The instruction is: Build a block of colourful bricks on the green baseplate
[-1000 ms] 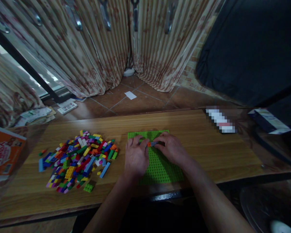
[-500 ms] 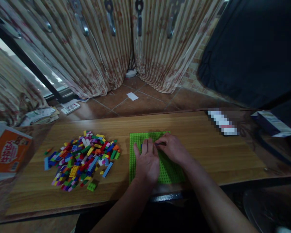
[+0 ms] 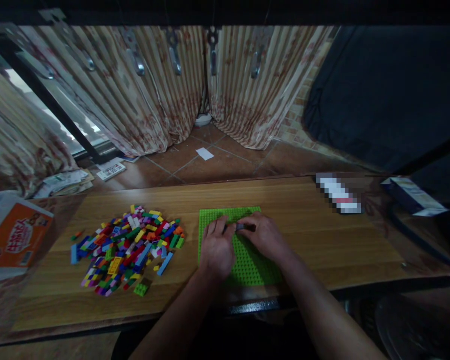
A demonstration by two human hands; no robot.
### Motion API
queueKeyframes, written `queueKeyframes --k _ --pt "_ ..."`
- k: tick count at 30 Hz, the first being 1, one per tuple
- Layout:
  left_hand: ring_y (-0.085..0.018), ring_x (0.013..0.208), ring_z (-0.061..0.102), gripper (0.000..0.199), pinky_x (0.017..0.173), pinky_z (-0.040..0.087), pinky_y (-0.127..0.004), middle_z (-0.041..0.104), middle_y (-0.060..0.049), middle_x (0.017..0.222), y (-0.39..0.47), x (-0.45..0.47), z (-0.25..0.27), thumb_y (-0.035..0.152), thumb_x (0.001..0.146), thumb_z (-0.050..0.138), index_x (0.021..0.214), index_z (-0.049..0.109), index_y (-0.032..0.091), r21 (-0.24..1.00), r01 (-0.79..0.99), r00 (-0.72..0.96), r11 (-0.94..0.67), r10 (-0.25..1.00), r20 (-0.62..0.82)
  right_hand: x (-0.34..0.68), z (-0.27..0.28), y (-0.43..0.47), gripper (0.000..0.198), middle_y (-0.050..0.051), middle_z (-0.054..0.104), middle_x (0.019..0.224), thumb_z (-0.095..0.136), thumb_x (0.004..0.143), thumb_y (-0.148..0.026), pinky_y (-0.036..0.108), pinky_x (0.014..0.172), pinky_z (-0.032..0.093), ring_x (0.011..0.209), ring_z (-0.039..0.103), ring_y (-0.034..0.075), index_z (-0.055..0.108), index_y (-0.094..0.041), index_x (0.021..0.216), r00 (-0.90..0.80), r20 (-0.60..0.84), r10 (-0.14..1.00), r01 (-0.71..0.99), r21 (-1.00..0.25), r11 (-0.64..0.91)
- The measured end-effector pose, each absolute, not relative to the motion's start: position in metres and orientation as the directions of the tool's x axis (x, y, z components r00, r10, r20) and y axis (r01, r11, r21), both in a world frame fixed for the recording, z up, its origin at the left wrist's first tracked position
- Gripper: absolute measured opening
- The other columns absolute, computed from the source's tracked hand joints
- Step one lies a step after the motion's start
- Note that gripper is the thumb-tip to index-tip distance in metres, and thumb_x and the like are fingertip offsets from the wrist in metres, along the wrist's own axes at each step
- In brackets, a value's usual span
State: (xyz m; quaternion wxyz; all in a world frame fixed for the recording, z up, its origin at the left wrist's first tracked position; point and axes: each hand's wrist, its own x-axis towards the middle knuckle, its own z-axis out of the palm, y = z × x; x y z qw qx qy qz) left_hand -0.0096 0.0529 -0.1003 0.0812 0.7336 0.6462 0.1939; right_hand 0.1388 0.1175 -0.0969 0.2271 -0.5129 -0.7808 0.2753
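A green studded baseplate (image 3: 247, 265) lies on the wooden table, and both hands are over its far half. My left hand (image 3: 218, 250) rests on the plate's left side with its fingers bent and its thumb toward the right hand. Whatever lies under those fingers is mostly hidden; only a dark bit shows near the thumb. My right hand (image 3: 264, 234) pinches a small dark toy building brick (image 3: 240, 226) between thumb and fingers, close to the left thumb. The brick's exact shape and colour are hard to make out.
Left of the plate spreads a pile of colourful toy bricks (image 3: 131, 245), with a green brick (image 3: 141, 289) at its near edge. A blurred-out flat object (image 3: 339, 195) lies at the table's back right. A clear box with an orange label (image 3: 18, 235) stands at far left.
My left hand's fingers, stretched flat before, are now bent, and the hand sits slightly further left. The right hand still pinches by the left one. The whole view has tilted up a little.
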Motion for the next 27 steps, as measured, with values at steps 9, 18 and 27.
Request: queueKeyframes --k 9,18,27 --pt "-0.019 0.106 0.061 0.033 0.097 0.049 -0.036 0.065 -0.010 0.114 0.067 -0.044 -0.089 0.010 0.085 0.044 0.113 0.062 0.015 0.758 0.652 -0.276 -0.004 0.930 0.241 0.154 -0.084 0.127 0.021 0.007 0.073 0.085 0.057 0.080 -0.029 0.034 0.073 0.050 0.076 0.066 0.020 0.071 -0.017 0.088 -0.080 0.157 0.984 0.571 -0.802 0.175" --pt "-0.017 0.089 0.066 0.026 0.085 0.053 -0.032 0.071 -0.007 0.097 0.065 -0.048 -0.088 0.010 0.084 0.048 0.103 0.065 0.016 0.808 0.583 -0.332 0.085 0.933 0.141 0.109 -0.086 0.105 0.016 0.002 0.066 0.076 0.054 0.083 -0.028 0.029 0.068 0.044 0.070 0.060 0.016 0.065 -0.021 0.073 -0.307 0.180 0.934 0.601 -0.725 0.338" --pt "-0.018 0.093 0.066 0.030 0.089 0.053 -0.031 0.069 -0.008 0.107 0.057 -0.036 -0.084 0.016 0.085 0.049 0.111 0.064 0.017 0.819 0.563 -0.301 0.110 0.950 0.079 0.093 -0.093 0.107 0.015 0.001 0.056 0.070 0.050 0.081 -0.026 0.029 0.061 0.035 0.064 0.053 0.017 0.055 -0.021 0.068 -0.459 0.100 0.883 0.722 -0.538 0.436"
